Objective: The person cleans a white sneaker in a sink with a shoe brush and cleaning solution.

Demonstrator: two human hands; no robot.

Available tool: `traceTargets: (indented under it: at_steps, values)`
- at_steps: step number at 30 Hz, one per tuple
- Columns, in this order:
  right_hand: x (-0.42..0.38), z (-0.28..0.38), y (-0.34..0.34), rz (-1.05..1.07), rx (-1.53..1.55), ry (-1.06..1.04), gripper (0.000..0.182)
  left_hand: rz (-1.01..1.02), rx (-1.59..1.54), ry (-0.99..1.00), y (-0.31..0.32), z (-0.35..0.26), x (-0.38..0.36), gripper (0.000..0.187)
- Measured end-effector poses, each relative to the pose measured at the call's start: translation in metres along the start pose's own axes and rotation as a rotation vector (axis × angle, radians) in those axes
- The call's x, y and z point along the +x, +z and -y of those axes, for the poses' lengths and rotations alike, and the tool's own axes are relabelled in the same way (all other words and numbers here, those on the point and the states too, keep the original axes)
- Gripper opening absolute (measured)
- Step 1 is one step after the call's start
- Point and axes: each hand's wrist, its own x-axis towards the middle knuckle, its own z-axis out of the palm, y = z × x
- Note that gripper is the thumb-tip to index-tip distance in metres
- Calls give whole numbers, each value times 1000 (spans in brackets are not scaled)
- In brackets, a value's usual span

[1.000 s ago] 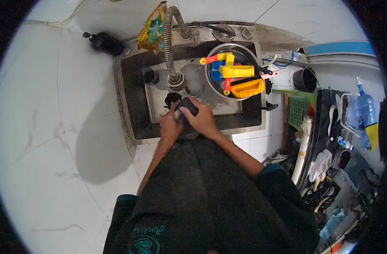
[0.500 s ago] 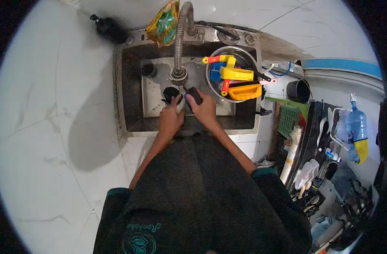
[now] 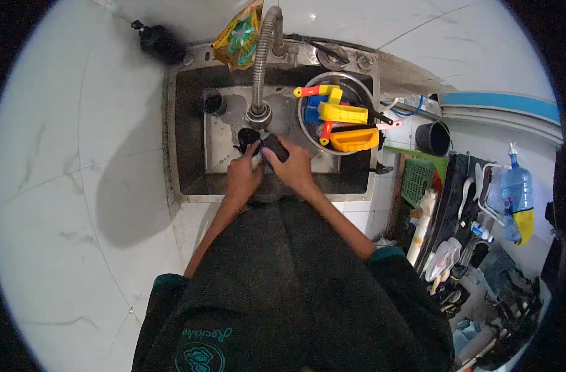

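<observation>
Low over the sink (image 3: 211,146), my left hand (image 3: 241,177) is closed round a black, rounded object (image 3: 248,136) with a pale part near my fingers; its exact kind I cannot tell. A dark, block-shaped sponge (image 3: 275,149) is gripped in my right hand (image 3: 295,168), pressed close against the pale part. Just above both hands hangs the spray head of the flexible metal faucet (image 3: 258,116). At the sink's left side stands a small dark cup (image 3: 215,104).
A round metal basin (image 3: 303,124) in the sink's right side holds yellow, red, blue and orange plastic pieces. A green-yellow packet (image 3: 238,40) and a black tied bag (image 3: 159,43) sit along the back. Crowded utensils and a blue bottle (image 3: 517,186) are at right.
The sponge and my right hand have shifted slightly left, closer to the black object. The whole view has moved a little.
</observation>
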Motion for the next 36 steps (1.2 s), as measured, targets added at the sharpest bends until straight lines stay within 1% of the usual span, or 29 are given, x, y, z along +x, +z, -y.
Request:
traceTargets:
  at_steps: [1, 3, 4, 5, 6, 8, 9, 12, 13, 15, 16, 18, 20, 21, 23, 24, 25, 28, 29, 32, 33, 35, 36]
  values:
    - [-8, -2, 1, 28, -19, 34, 53, 8, 5, -11, 1, -2, -4, 66]
    - [-2, -4, 3, 6, 43, 34, 54, -4, 21, -20, 0, -7, 2, 66]
    - [1, -4, 6, -6, 77, 33, 55, -29, -21, 2, 1, -2, 2, 65]
    - [-7, 0, 9, 33, 133, -29, 56, -64, -61, 32, 3, 8, 5, 64]
    - [-3, -6, 15, 31, 150, 41, 56, -81, -105, 54, 5, 13, 2, 63]
    - [7, -24, 26, 18, 180, 192, 56, -45, -111, -31, -2, 0, 2, 59]
    - [9, -16, 23, -23, 183, 175, 56, -33, -111, -73, -6, -4, 5, 58]
    - [1, -22, 32, -61, 227, 58, 55, -91, 11, 38, -7, 6, 2, 56]
    - [7, -31, 36, -32, 276, 178, 55, -47, -18, -14, -7, 3, 1, 56]
    - [4, -38, 47, -137, 239, 222, 55, 36, -69, -115, -13, -7, 3, 56]
    - [7, -38, 52, -193, 226, 241, 55, 48, -39, -137, -19, -11, 5, 56]
    - [17, -41, 61, -181, 224, 291, 56, 70, 24, -186, -29, -16, 7, 57]
    - [13, -49, 70, -154, 218, 367, 58, 21, -18, -100, -21, -5, 3, 56]
    - [21, -78, 94, -102, 214, 352, 61, -10, -39, -51, -16, 2, 5, 55]
    - [32, -64, 87, -99, 239, 301, 61, -108, -24, 73, -15, 17, 11, 55]
    - [28, -60, 84, -90, 247, 283, 62, -150, -22, 126, -19, 12, 10, 55]
    - [14, -59, 80, -76, 251, 284, 62, -82, -31, 33, -21, 5, 8, 54]
    - [27, -86, 88, -60, 69, 435, 62, 51, 65, 102, -22, -9, 22, 52]
    - [28, -103, 99, -184, 146, 314, 64, 11, 22, 119, -23, -13, 28, 55]
    - [15, -102, 68, -302, 228, 187, 65, 60, 30, 142, -22, 15, 50, 61]
    - [14, -114, 64, -186, 258, 153, 65, 140, 41, 81, -28, 7, 54, 62]
    - [3, -104, 37, -131, 232, 305, 68, 296, 60, -40, -41, -22, 66, 64]
    - [-3, -100, 26, -102, 220, 381, 69, 258, 179, -48, -36, -11, 69, 61]
